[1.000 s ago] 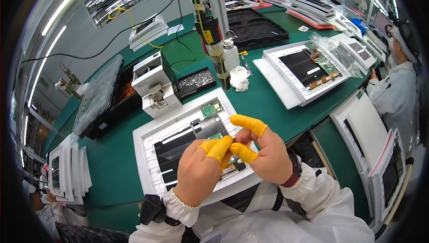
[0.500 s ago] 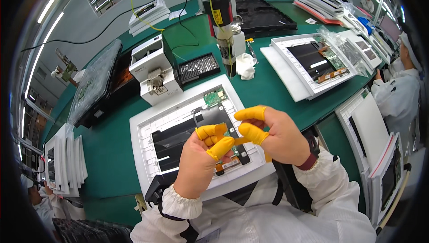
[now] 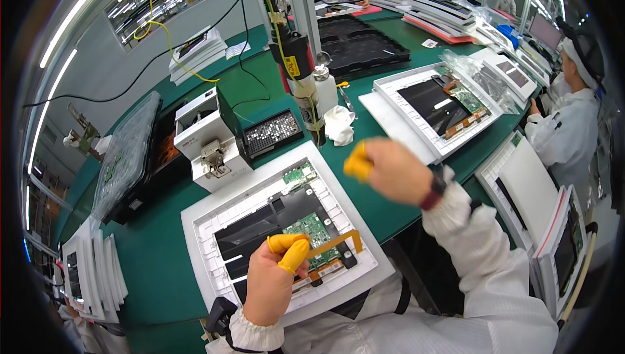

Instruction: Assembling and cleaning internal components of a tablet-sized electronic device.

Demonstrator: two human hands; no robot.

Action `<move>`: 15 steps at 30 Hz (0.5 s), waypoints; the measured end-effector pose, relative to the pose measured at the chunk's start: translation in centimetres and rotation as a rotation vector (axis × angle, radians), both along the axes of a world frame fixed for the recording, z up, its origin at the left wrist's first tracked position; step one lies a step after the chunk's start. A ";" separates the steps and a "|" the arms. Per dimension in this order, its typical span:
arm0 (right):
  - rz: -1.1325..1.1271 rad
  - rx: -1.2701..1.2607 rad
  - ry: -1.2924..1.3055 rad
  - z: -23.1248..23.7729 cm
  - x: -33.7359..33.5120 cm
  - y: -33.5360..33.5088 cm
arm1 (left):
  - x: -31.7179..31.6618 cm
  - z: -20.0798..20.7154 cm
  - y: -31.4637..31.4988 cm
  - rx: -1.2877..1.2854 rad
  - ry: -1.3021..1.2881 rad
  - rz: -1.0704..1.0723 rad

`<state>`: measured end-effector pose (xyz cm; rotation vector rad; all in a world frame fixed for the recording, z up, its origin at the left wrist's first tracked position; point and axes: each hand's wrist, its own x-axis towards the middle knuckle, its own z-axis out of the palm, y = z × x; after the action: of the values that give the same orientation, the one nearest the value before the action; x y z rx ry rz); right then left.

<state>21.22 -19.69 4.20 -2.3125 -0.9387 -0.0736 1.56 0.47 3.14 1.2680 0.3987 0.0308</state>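
The left hand is pinching an orange-brown ribbon cable between thumb and finger, with 2 yellow finger cots covering those tips. The cable is stretching out to the right from the pinch and bending sharply near its free end, over the right side of a white housing; whether it is touching the parts below, I cannot tell. The right hand is hovering apart from the cable, up and to the right, its yellow-tipped fingers bunching near each other (motion is blurring them, so I cannot tell whether they are pressing together or pinching anything). Inside the housing, a black panel is lying beside a larger green circuit board, and a smaller green board is sitting near the far corner. The housing is resting on the green worktop. Behind it, a white boxy device is standing next to a black tray of small pieces, while a powered driver is hanging upright near a crumpled white cloth. Farther right, a second white housing is lying on the worktop, and a person in a white coat is working beyond it.
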 end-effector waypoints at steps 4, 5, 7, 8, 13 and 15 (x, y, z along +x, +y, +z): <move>-0.402 -0.120 -0.211 -3.3 9.1 2.2 | -1.1 -0.7 -0.7 -0.071 -0.042 -0.022; -0.396 -0.151 -0.196 -4.5 10.3 3.4 | -1.6 -0.7 -0.7 -0.080 -0.042 -0.013; -0.385 -0.190 -0.174 -4.9 10.3 5.5 | -2.7 -0.7 -0.5 -0.149 -0.057 0.039; -0.393 -0.188 -0.177 -4.8 10.1 5.7 | -3.5 -0.4 -0.8 -0.060 -0.039 -0.032; -0.289 -0.305 -0.252 -4.6 9.7 5.7 | -3.8 -0.1 -0.7 -0.076 -0.054 -0.029; -0.169 -0.317 -0.326 -4.9 9.8 5.7 | -3.8 0.1 -0.9 -0.078 -0.066 -0.033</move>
<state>31.03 -14.04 -0.72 -2.7273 -0.9641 -0.4102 -2.24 -0.44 3.22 1.1930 0.3197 0.0289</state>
